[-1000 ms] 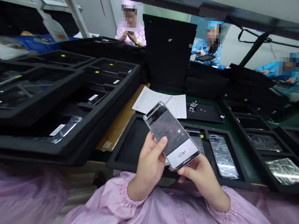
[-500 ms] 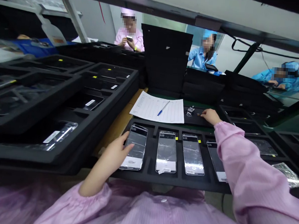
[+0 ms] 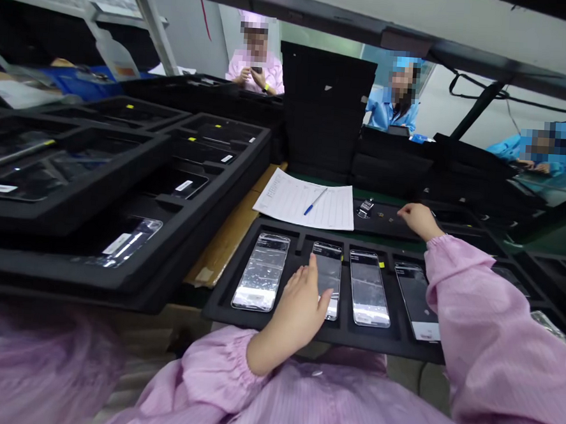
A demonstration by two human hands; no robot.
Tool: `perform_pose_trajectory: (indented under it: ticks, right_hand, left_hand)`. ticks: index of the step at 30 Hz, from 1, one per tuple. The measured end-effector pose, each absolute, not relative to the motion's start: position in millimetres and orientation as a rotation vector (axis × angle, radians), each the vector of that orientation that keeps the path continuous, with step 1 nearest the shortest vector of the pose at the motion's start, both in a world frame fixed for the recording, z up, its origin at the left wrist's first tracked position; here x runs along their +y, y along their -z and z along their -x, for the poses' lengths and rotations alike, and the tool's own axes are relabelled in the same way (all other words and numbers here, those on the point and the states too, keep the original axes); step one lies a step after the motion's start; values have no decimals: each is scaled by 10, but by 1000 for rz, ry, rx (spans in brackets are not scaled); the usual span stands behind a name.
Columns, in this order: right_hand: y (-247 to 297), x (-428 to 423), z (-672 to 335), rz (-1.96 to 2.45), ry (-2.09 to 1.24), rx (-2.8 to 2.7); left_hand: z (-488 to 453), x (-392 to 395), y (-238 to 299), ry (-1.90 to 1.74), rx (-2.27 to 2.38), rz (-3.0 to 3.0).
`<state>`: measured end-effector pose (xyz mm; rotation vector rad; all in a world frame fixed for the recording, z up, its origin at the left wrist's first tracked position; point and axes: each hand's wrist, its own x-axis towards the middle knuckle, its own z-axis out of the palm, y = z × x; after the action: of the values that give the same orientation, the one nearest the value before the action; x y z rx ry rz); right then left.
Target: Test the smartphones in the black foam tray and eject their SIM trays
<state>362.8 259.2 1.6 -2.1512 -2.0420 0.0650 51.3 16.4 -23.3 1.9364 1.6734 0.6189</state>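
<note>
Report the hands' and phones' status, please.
Left hand partly hiding front tray's second phone from left, contact unclear. Right hand near tiny pieces, grip unclear.

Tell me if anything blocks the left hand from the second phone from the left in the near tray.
Nothing visible does: in this view the open left hand covers the lower left part of the second phone. Whether they touch, I cannot tell.

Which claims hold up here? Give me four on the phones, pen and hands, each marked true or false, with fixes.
1. Four phones show in the phone tray. True.
2. The right hand is gripping the blue pen. False: the pen lies on the paper.
3. The left hand hides part of the second phone from the left. True.
4. The left hand is balled into a fist. False: its fingers are extended.
</note>
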Motion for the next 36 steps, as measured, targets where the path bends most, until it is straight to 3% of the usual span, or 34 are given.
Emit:
perform_pose_trajectory:
  ticks: [6,13,24,36]
  right_hand:
    - [165,2464,-3466,2061,-254,-1983]
    - [-237,2172,-3122,1826,-673,-1652]
    - [-752,249,-2569,1170,-1554,-1229]
    - [-278,-217,-2177,910,-1502,-998]
  left_hand:
    - [-471,304,231,-1071,1360,-1246]
    - [-436,448,222,-1128,1311,-1058]
    - [-465,413,-336,-1404,753,-447]
    - [-790,219,-434,-1448,701,-438]
